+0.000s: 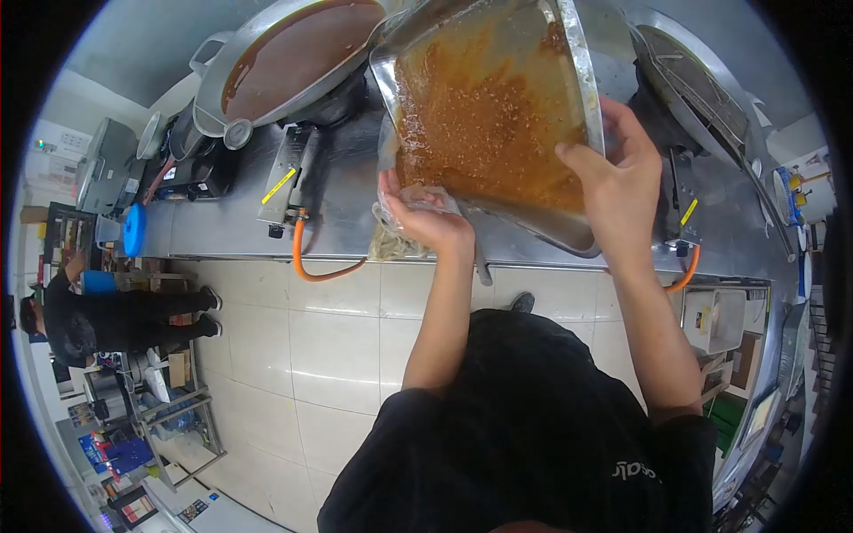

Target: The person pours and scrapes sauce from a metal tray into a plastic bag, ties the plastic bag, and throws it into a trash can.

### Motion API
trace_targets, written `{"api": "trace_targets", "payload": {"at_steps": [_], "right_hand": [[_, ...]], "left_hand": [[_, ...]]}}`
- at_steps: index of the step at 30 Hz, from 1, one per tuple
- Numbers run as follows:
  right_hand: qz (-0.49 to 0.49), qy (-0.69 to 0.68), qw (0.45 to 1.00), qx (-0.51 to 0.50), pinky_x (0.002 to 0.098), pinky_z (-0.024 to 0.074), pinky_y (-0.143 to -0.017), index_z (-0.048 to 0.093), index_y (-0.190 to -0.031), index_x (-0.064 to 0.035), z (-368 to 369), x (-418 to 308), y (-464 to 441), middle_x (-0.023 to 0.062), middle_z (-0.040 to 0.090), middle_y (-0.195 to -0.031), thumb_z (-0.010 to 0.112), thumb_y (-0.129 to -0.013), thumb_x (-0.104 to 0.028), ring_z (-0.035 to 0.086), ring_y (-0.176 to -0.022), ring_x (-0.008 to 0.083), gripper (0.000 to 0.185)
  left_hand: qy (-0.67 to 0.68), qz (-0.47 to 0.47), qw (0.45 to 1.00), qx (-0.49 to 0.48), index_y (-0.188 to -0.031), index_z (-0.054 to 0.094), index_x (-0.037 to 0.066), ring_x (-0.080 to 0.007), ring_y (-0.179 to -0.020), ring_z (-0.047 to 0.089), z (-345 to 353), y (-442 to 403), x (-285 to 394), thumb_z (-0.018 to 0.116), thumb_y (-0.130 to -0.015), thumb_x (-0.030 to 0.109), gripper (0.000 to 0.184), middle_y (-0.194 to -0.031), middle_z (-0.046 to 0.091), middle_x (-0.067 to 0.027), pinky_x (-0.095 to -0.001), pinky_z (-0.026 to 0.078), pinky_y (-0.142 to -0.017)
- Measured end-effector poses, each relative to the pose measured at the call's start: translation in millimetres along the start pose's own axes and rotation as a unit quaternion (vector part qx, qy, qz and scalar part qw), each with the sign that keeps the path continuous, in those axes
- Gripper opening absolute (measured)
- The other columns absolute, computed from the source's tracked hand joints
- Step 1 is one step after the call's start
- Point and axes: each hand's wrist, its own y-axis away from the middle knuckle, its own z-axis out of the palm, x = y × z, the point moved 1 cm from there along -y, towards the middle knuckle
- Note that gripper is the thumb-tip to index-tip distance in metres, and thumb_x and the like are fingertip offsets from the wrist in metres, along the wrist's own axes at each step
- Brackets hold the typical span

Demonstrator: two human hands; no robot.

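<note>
A rectangular metal tray (498, 115), coated inside with brown sauce and small pale bits, is tilted above the steel counter (346, 191). My right hand (622, 173) grips its right side, thumb over the rim and inside, fingers behind. Under the tray's lower left corner is my left hand (426, 213), palm up, with clear plastic film over the fingers; these curl at the tray's edge, and their exact hold is partly hidden. A crumpled pale cloth (395, 244) lies at the counter's front edge beside my left hand.
A large pan of brown liquid (298, 62) sits on a burner at the upper left. Another wide pan with a wire rack (702, 89) is at the upper right. Orange hoses (306, 266) hang at the counter edge. A person in dark clothes (115, 320) stands far left.
</note>
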Motion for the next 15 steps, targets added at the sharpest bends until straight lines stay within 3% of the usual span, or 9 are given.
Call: {"api": "trace_targets", "payload": {"at_steps": [2, 5, 8, 11, 15], "right_hand": [[-0.005, 0.003, 1.0, -0.004, 0.0302, 0.0475, -0.077, 0.059, -0.113, 0.0078, -1, 0, -3, 0.0136, 0.064, -0.094, 0.069, -0.067, -0.009, 0.062, -0.082, 0.0191, 0.05], [-0.009, -0.003, 1.0, -0.003, 0.0293, 0.0474, -0.074, 0.06, -0.112, 0.0077, 1, -1, -8, 0.0132, 0.064, -0.093, 0.067, -0.067, -0.008, 0.061, -0.081, 0.0183, 0.049], [0.019, -0.024, 1.0, -0.004, 0.0289, 0.0472, -0.073, 0.06, -0.112, 0.0078, 0, -5, -11, 0.0135, 0.065, -0.092, 0.066, -0.066, -0.009, 0.061, -0.081, 0.0186, 0.049], [0.009, -0.018, 1.0, 0.01, 0.0295, 0.0476, -0.072, 0.06, -0.112, 0.0081, -4, -2, -12, 0.0146, 0.065, -0.092, 0.066, -0.066, -0.011, 0.062, -0.077, 0.0193, 0.05], [-0.011, -0.014, 0.999, 0.032, 0.0311, 0.0482, -0.071, 0.06, -0.112, 0.0083, -8, 5, -15, 0.0161, 0.065, -0.093, 0.066, -0.066, -0.013, 0.063, -0.074, 0.021, 0.051]], "left_hand": [[0.006, -0.007, 1.0, -0.003, -0.139, 0.041, 0.013, -0.0054, -0.065, 0.035, 6, 0, 7, 0.035, -0.1, 0.038, 0.046, -0.14, 0.046, 0.0012, -0.0234, 0.03, -0.059], [-0.005, -0.022, 0.999, -0.035, -0.139, 0.038, 0.015, -0.0083, -0.08, 0.042, 15, 2, 19, 0.035, -0.101, 0.036, 0.044, -0.142, 0.039, 0.0009, -0.022, 0.033, -0.061], [0.014, -0.036, 0.999, -0.038, -0.14, 0.039, 0.015, -0.008, -0.079, 0.042, 16, -2, 22, 0.037, -0.101, 0.037, 0.045, -0.143, 0.04, 0.0004, -0.023, 0.031, -0.059], [-0.009, -0.044, 0.997, -0.062, -0.141, 0.038, 0.017, -0.0102, -0.088, 0.046, 10, -5, 27, 0.038, -0.1, 0.038, 0.046, -0.143, 0.039, 0.0009, -0.0233, 0.032, -0.059], [-0.023, -0.059, 0.995, -0.082, -0.141, 0.037, 0.019, -0.0144, -0.109, 0.046, 7, -2, 38, 0.04, -0.1, 0.037, 0.045, -0.144, 0.038, 0.003, -0.027, 0.039, -0.074]]}}
